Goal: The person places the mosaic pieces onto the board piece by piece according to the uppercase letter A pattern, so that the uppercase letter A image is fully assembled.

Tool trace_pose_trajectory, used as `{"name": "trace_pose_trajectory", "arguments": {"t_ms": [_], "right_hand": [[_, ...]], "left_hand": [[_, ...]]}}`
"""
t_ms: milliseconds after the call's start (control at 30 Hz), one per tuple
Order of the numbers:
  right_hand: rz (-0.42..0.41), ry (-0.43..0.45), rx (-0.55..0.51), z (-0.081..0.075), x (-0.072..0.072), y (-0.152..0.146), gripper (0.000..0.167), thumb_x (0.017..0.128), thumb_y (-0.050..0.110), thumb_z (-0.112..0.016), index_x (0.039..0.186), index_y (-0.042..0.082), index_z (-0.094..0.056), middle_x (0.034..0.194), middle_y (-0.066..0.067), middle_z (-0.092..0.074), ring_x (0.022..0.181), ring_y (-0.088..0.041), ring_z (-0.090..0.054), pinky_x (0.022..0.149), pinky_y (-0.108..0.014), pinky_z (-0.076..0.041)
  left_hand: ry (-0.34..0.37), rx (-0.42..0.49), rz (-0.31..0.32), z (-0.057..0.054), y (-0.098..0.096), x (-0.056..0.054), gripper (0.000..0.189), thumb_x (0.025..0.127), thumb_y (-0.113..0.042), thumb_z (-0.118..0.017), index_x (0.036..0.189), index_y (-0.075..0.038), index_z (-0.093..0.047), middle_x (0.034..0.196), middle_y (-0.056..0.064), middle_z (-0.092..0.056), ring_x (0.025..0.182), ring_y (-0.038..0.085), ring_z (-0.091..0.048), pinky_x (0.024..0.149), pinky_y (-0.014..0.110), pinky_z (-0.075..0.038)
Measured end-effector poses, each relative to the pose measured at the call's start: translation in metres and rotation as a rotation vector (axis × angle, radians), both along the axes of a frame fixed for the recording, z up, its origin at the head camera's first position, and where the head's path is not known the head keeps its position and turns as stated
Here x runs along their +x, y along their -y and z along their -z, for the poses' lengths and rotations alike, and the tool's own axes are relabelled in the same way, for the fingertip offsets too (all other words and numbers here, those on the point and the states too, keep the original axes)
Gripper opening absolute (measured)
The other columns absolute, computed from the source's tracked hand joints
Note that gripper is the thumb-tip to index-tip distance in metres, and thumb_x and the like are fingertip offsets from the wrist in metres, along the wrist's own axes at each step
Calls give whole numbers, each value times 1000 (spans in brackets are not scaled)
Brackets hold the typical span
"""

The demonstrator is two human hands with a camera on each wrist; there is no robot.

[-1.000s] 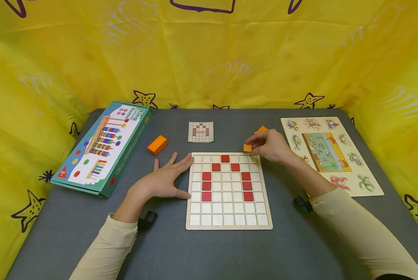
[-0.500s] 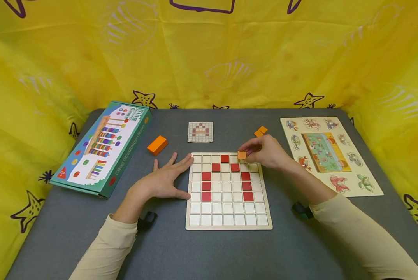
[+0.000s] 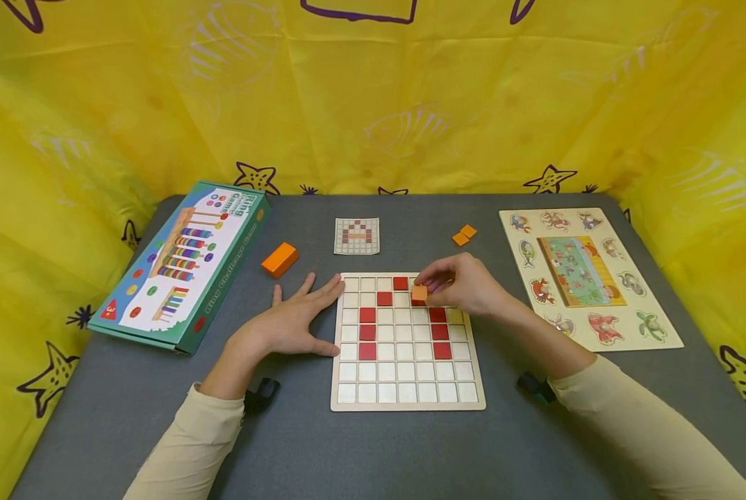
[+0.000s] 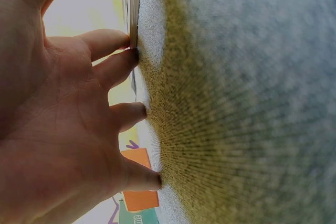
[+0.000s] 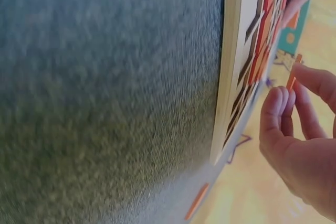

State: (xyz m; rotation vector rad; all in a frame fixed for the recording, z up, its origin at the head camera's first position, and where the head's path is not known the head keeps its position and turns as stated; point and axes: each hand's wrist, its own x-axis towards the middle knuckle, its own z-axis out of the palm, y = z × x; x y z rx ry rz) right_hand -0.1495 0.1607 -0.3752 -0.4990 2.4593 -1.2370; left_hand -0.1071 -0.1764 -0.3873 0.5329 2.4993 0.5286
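A white grid board (image 3: 387, 373) lies on the grey table, with red square tiles (image 3: 367, 332) set in some of its cells in an arch shape. My left hand (image 3: 293, 321) is spread flat at the board's left side, thumb and index fingertip at its edge. Over the upper part of the board, my right hand (image 3: 469, 285) pinches an orange square tile (image 3: 419, 292) between thumb and fingers. From the head view that tile overlaps a red one in the second row. Edge-on, the right wrist view shows the held tile as a thin orange strip.
Behind the board lie a small pattern card (image 3: 356, 237) and two loose orange tiles (image 3: 465, 235). An orange block (image 3: 280, 260) sits at the left, beside a Ring Challenge Game box (image 3: 182, 267). A sea-animal puzzle board (image 3: 588, 278) is at the right. Yellow cloth (image 3: 373, 104) surrounds the table.
My right hand has carried the orange tile left and toward me, from the board's far right edge to over its second row. The left hand has stayed in place.
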Motion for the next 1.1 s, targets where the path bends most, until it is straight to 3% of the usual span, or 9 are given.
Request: {"name": "trace_pose_trajectory", "arguments": {"t_ms": [400, 833, 1100], "right_hand": [[-40, 26, -37, 6, 14, 15, 25, 78, -2, -85, 102, 6, -81, 94, -7, -77, 83, -18, -69, 76, -24, -59], [-113, 76, -10, 8, 27, 35, 24, 77, -3, -85, 99, 6, -80, 90, -6, -74, 80, -15, -65, 75, -25, -58], [-144, 44, 55, 7, 32, 47, 25, 75, -2, -84, 97, 10, -81, 85, -2, -74, 77, -12, -65, 73, -25, -58]], "left_hand": [[-1, 0, 3, 0, 1, 0, 116, 82, -54, -85, 169, -28, -13, 176, -6, -5, 162, 40, 6, 111, 84, 13], [-5, 7, 3, 1, 2, 0, 116, 82, -55, -84, 169, -29, -13, 176, -7, -5, 162, 40, 6, 111, 84, 13], [5, -2, -2, 1, 1, -1, 116, 81, -56, -84, 169, -30, -13, 176, -7, -5, 162, 41, 7, 111, 84, 13]]}}
